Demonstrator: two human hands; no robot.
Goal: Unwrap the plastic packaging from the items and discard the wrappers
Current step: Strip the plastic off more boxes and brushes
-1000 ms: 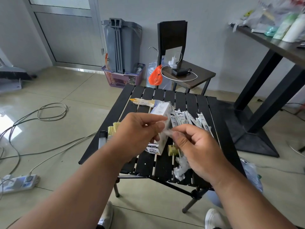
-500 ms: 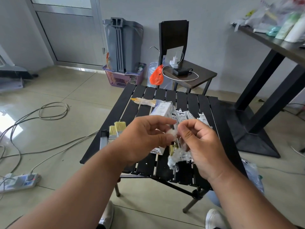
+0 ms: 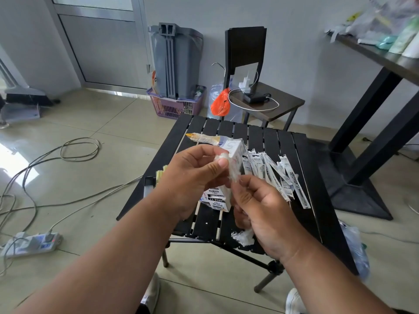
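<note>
**Wrapper stretching between the two hands**

Both hands are drawing apart compared with a moment ago: the left hand (image 3: 195, 177) is lifting toward the far side while the right hand (image 3: 260, 207) is dropping nearer the person, so the clear plastic wrapper (image 3: 233, 171) that sat bunched between them is now being pulled into a strip. I take that to mean the film is coming loose and this wrap is nearly ready to be thrown away.

Nearest to me, the right hand is curling closed around a crumpled wad of film (image 3: 243, 237), which is hanging out below the palm, while its fingertips are pinching the lower end of the strip. A little farther off, the left hand's thumb and forefinger are pinching the upper end. What the strip was wrapped around I cannot tell; the hands are hiding it.

The strip's long axis is running from the near right up to the far left, held in the air above the black slatted table (image 3: 317, 200).

Behind the hands a white box (image 3: 233, 150) is lying on the slats, its long axis running near to far. To its right a fan of packaged refills (image 3: 272, 175) is waiting. At the far left of the table a plastic-wrapped brush (image 3: 204, 138) is lying crosswise, its yellow tip pointing left.
</note>
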